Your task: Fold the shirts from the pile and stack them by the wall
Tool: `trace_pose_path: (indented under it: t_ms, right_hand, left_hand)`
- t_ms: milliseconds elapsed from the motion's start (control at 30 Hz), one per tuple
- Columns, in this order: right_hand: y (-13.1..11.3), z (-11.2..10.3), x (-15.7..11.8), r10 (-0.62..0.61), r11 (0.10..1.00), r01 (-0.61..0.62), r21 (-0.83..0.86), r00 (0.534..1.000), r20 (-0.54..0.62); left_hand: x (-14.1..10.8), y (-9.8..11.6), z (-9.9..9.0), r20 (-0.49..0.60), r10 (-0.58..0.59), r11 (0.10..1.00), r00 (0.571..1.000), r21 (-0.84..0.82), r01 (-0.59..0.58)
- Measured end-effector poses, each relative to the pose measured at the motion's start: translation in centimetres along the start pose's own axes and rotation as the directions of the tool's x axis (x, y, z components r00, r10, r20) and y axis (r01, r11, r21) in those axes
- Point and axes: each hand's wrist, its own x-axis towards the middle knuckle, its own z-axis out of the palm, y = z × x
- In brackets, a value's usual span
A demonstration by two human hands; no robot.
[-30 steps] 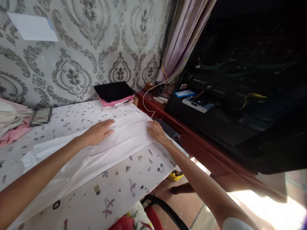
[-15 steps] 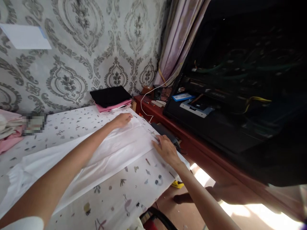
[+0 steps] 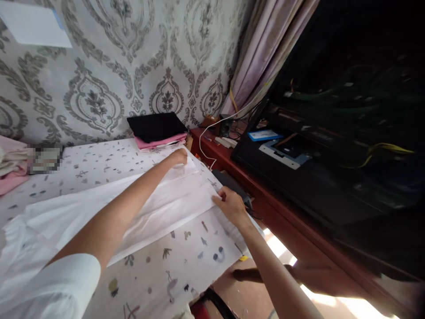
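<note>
left grip [image 3: 180, 157], far corner; right grip [image 3: 231, 205], near corner; white cloth [image 3: 181, 190] between

Well behind the bare left hand [image 3: 179, 157], a plain, loose white sleeve [image 3: 63, 288] ends in a rounded hem [image 3: 97, 269]; the right hand [image 3: 232, 206] and forearm [image 3: 265, 261] are bare too.

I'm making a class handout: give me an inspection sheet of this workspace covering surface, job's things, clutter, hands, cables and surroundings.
Surface: patterned white covering.
Job's things: white garment, laid lengthwise, lightly creased.
Clutter: folded black-and-pink cloth stack at the back; pink and beige fabrics at far left; pixelated item beside them, unidentifiable.
Hands: left hand curled at the garment's far corner, right hand at its near corner; grips unclear.
Cables: white cable near the red desk; yellow cable in the open computer case.
Surroundings: damask wallpaper, lilac curtain.
</note>
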Motion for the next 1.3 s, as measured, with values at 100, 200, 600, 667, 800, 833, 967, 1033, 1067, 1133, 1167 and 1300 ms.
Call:
trace_pose_path:
  t_ms: [100, 200, 600, 667, 800, 833, 967, 1033, 1067, 1133, 1167, 1300]
  right_hand:
    - [-0.7, 0.6, -0.3, -0.039, 0.942, 0.075, 0.326, 0.992, -0.116]
    - [-2.9, 1.1, -1.8, -0.094, 0.855, 0.172, 0.489, 0.979, -0.181]
    - [-9.6, 7.2, -9.2, -0.715, 0.698, 0.702, 0.141, 0.693, 0.091]
    - [-9.5, 7.5, -9.3, -0.72, 0.694, 0.713, 0.096, 0.688, 0.09]
    - [-9.9, 7.4, -9.4, -0.728, 0.684, 0.722, 0.102, 0.684, 0.042]
    - [-10.1, 7.4, -9.4, -0.734, 0.678, 0.727, 0.111, 0.679, 0.031]
    - [-10.9, 7.7, -9.8, -0.75, 0.658, 0.741, 0.136, 0.661, 0.027]
    - [-11.3, 7.8, -10.0, -0.754, 0.653, 0.746, 0.132, 0.656, 0.025]
    - [-11.4, 7.9, -10.1, -0.755, 0.652, 0.747, 0.129, 0.655, 0.022]
    - [-11.8, 8.0, -10.4, -0.758, 0.648, 0.75, 0.131, 0.652, 0.022]
    - [-12.0, 8.0, -10.5, -0.759, 0.647, 0.75, 0.138, 0.65, 0.021]
    - [-13.2, 8.6, -11.1, -0.773, 0.628, 0.759, 0.174, 0.634, 0.024]
  left_hand:
    - [-1.3, 0.6, -2.1, 0.009, -0.022, 0.999, 1.0, 0.039, 0.022]
    - [-3.5, 0.6, -5.3, 0.01, -0.012, 0.999, 1.0, 0.037, 0.011]
    - [-15.2, -7.8, -12.3, 0.027, -0.194, 0.959, 0.981, -0.203, 0.195]
    - [-15.9, -8.4, -12.3, 0.02, -0.208, 0.951, 0.978, -0.23, 0.207]
    - [-16.7, -8.4, -12.7, 0.099, -0.241, 0.892, 0.965, -0.369, 0.261]
    - [-16.9, -8.3, -12.8, 0.116, -0.253, 0.866, 0.96, -0.416, 0.279]
    - [-17.7, -8.2, -12.4, 0.04, -0.316, 0.792, 0.948, -0.539, 0.287]
    - [-18.1, -8.3, -11.9, -0.044, -0.331, 0.798, 0.943, -0.546, 0.254]
    - [-18.2, -8.4, -11.7, -0.079, -0.336, 0.804, 0.939, -0.543, 0.241]
    - [-18.5, -8.6, -11.5, -0.126, -0.346, 0.809, 0.93, -0.542, 0.228]
    - [-18.7, -8.6, -11.7, -0.138, -0.351, 0.807, 0.926, -0.546, 0.224]
    - [-19.7, -9.2, -12.6, -0.161, -0.369, 0.806, 0.916, -0.546, 0.229]
